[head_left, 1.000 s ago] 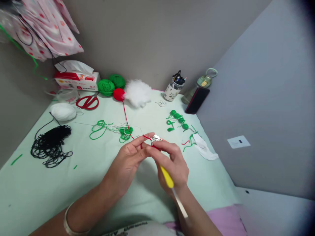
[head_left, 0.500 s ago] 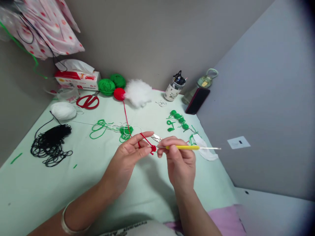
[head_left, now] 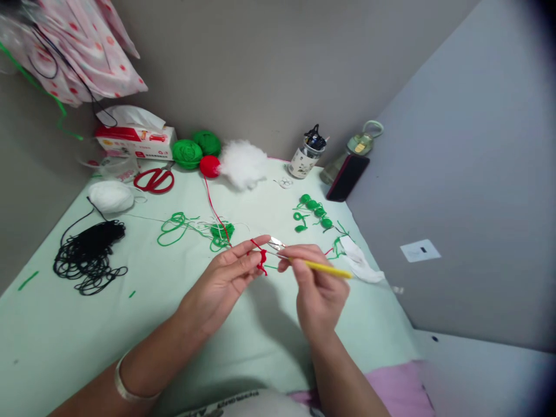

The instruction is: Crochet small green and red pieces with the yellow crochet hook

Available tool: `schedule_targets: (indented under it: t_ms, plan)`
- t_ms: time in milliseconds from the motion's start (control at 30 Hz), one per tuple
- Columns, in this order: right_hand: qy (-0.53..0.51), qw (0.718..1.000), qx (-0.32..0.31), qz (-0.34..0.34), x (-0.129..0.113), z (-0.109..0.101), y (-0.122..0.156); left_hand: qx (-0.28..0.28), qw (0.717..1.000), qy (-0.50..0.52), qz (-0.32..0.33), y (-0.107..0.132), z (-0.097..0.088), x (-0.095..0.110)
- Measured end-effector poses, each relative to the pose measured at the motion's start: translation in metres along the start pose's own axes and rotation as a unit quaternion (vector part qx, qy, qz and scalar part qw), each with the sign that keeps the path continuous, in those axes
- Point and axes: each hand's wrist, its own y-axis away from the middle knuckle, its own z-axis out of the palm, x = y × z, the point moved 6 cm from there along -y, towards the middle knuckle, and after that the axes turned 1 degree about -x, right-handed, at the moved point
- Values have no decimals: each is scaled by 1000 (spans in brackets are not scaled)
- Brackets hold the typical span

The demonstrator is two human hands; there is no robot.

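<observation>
- Left hand (head_left: 230,275): the thumb presses a small red crocheted piece (head_left: 262,260) against the fingers; the index finger stretches forward with red yarn across it. The remaining fingers are partly hidden from me.
- Right hand (head_left: 321,284): thumb and fingers pinch a yellow-handled crochet hook (head_left: 330,269), its metal shaft pointing at the red piece. I cannot tell whether the tip sits inside a loop. The rear end is blurred.
- Red crocheted piece: at the left fingertips, above the table, a short red tail hanging below it.
- Red strand (head_left: 211,201): runs from the left hand to a ball of red yarn (head_left: 210,167) at the back of the table.
- Silver snips (head_left: 276,244): just beyond the fingertips, partly covered by the right hand.
- Beyond the left hand: a tangle of green yarn (head_left: 222,233), crossed by the red strand.
- Beyond the right hand: four small green balls (head_left: 319,212) in a row; nearer the hand, a crumpled white cloth or tissue (head_left: 362,263).
- Far left of the table: a heap of black cord (head_left: 91,249), a ball of white yarn (head_left: 112,197) and red-handled scissors (head_left: 155,181).
- Back edge, left to right: a tissue box (head_left: 134,142), two balls of green yarn (head_left: 187,154), white stuffing (head_left: 244,165) touching the red ball, a pen holder (head_left: 303,162), and a phone (head_left: 348,176) tilted in front of a green bottle (head_left: 362,142).
- Upper left: a pink spotted cloth (head_left: 95,46) hangs above the tissue box.
</observation>
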Motion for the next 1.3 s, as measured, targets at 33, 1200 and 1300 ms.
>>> schedule_targets:
  t_ms: [33, 1200, 1300]
  plan:
    - [-51, 998, 16, 42, 5, -3, -2, 11, 1000, -6, 7, 0, -2, 2]
    - [-132, 989, -33, 62, 5, 1, -5, -28, 998, -60, 7, 6, 4, 3]
    - [-82, 994, -58, 38, 2, 7, -6, -49, 994, -93, 38, 7, 11, 3]
